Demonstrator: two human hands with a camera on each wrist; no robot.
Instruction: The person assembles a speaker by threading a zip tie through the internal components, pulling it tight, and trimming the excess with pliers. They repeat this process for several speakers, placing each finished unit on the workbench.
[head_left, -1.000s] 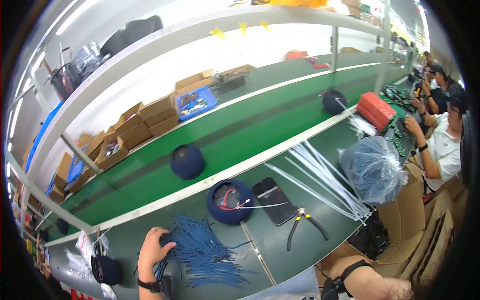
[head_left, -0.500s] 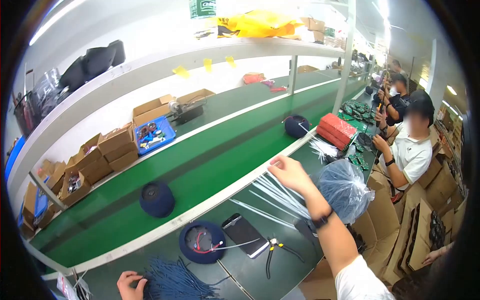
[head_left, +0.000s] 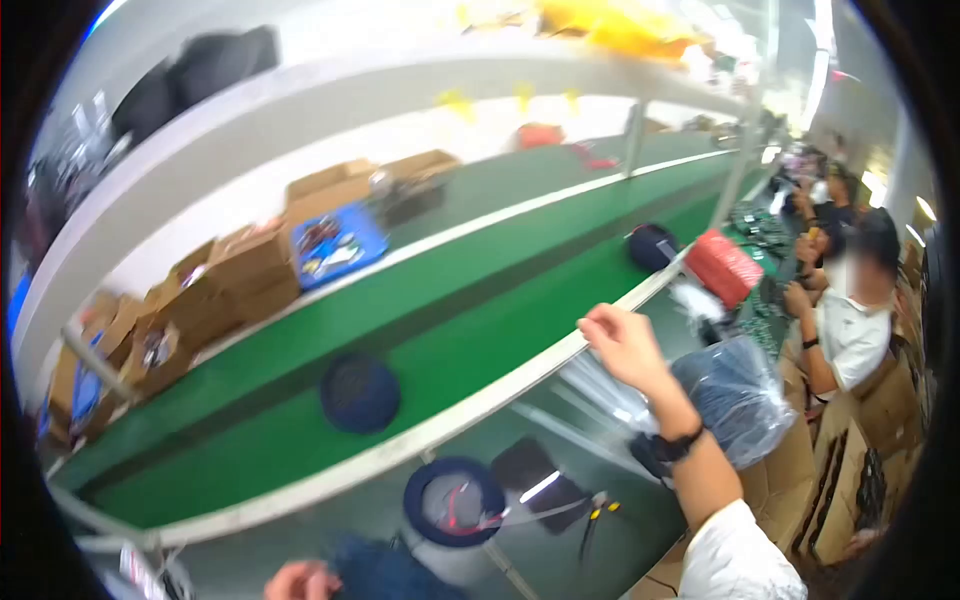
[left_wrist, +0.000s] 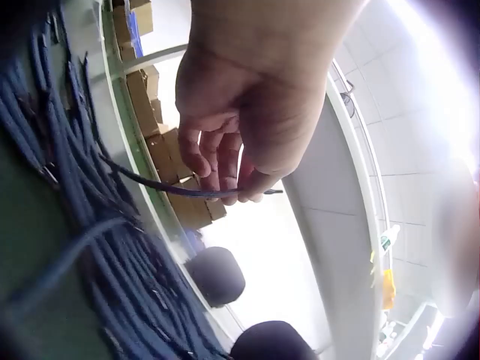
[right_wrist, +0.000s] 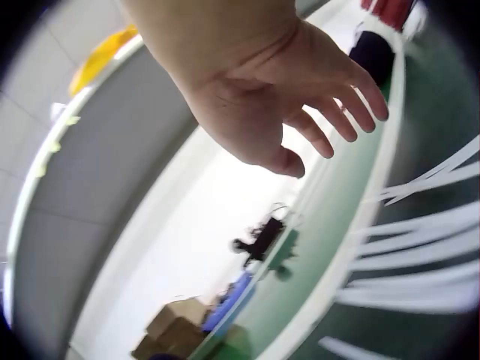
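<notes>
In the left wrist view my left hand [left_wrist: 255, 105] pinches one thin dark blue cord [left_wrist: 176, 190] between thumb and fingertips. The cord stretches from beside a heap of similar cords [left_wrist: 127, 262] on the bench. My right hand [head_left: 625, 345], its fingers loosely bent with nothing in them, hovers over the white cable ties [right_wrist: 412, 247] near the bench's far edge. Between the hands sits a round navy housing [head_left: 415, 505], open side up, with red wires inside and a white strip sticking out. Black-and-yellow pliers [head_left: 594, 515] and a dark phone [head_left: 525, 468] lie right of it.
A green conveyor [head_left: 480, 370] runs behind the bench, carrying a navy round piece [head_left: 360, 393] and another further right. Clear plastic bag [head_left: 735, 395], red block [head_left: 722, 268] and cardboard boxes stand at right, near a seated person [head_left: 850, 330]. A shelf rail crosses above.
My right arm has risen from the lower right and reached out over the cable ties. My left hand stays beside the cord heap. The head view has swung about and is now blurred.
</notes>
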